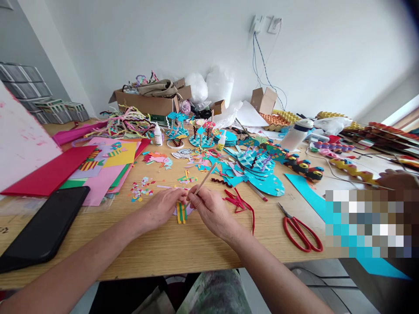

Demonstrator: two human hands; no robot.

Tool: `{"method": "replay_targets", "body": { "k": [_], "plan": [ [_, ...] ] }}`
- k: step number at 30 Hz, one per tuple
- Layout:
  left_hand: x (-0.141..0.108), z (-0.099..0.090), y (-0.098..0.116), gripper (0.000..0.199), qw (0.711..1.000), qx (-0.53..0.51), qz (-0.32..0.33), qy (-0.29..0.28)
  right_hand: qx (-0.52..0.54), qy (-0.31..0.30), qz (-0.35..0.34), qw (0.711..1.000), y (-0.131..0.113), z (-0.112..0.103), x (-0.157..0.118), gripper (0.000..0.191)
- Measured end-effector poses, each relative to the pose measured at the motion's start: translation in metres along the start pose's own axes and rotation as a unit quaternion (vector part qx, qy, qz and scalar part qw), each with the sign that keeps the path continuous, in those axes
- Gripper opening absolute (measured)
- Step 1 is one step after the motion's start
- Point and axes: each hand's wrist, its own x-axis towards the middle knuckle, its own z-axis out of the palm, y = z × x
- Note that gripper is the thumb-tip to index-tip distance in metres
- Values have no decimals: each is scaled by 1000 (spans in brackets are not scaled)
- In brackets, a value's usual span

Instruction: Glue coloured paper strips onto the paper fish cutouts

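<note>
My right hand is closed around a thin wooden stick that tilts up and to the right; its lower tip is hidden by my fingers. Close beside it, my left hand has its fingers pressed together at the top edge of a yellow-and-green striped paper piece. A lilac paper shows partly behind that piece. Small coloured paper scraps lie left of my hands, and more striped strips just beyond them. Red ribbon-like strips are right of my right hand.
Red-handled scissors lie at right, a black phone at left by stacked coloured paper. Glue bottles, blue paper discs and a cardboard box stand farther back. Another person's hand is at far right.
</note>
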Motion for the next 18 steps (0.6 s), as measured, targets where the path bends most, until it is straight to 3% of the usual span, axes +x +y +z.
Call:
{"method": "replay_targets", "body": {
  "k": [12, 18],
  "plan": [
    [-6, 4, -7, 34, 999, 13, 50, 12, -8, -28, -50, 998, -18, -4, -15, 19],
    [-7, 5, -7, 27, 998, -6, 63, 22, -11, -28, -53, 998, -11, -3, -8, 19]
  ]
}}
